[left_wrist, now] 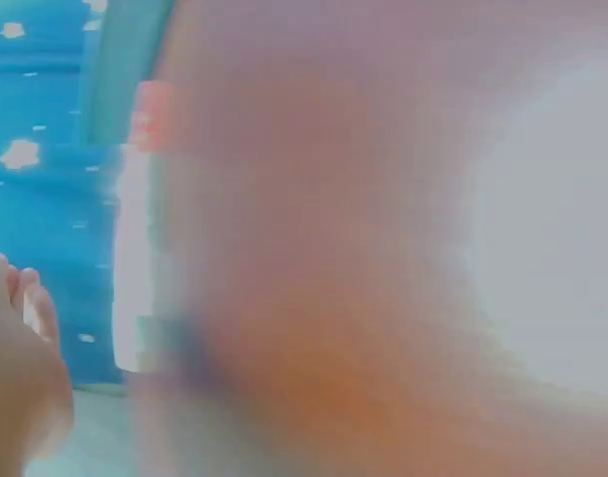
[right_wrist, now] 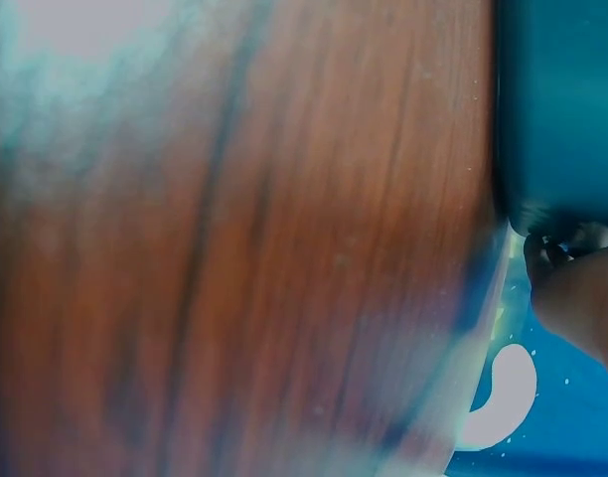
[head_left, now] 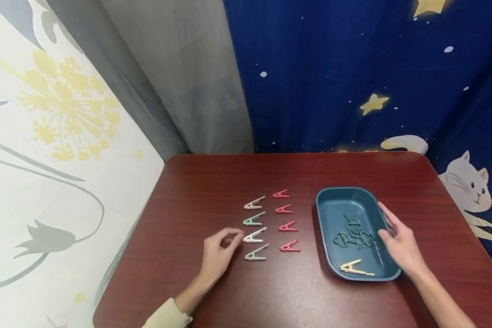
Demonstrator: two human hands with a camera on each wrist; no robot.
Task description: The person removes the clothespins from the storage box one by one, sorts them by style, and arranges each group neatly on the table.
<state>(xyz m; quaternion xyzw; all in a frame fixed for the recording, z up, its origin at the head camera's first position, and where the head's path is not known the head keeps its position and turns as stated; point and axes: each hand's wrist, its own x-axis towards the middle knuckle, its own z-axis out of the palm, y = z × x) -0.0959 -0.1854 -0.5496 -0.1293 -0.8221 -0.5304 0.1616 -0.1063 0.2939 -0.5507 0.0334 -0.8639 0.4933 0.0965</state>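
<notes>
My left hand (head_left: 218, 255) is at the left end of a white clothespin (head_left: 254, 235), its thumb and index fingertips close together right at that end. I cannot tell whether they pinch it. A grey clothespin (head_left: 256, 253) lies nearer me; a mint-green one (head_left: 253, 219) and a pale one (head_left: 254, 204) lie farther away in the same column. My right hand (head_left: 403, 248) grips the right rim of a blue tray (head_left: 323, 228), thumb over the rim. Inside lie a cream clothespin (head_left: 356, 268) and green looped clips (head_left: 353, 232). The left wrist view is mostly blurred.
Several red clothespins (head_left: 288, 226) form a second column between the left column and the tray. Everything rests on a dark red-brown table (head_left: 188, 182). A starry blue curtain (head_left: 311, 91) hangs behind it, and a patterned white wall (head_left: 45, 191) stands at the left.
</notes>
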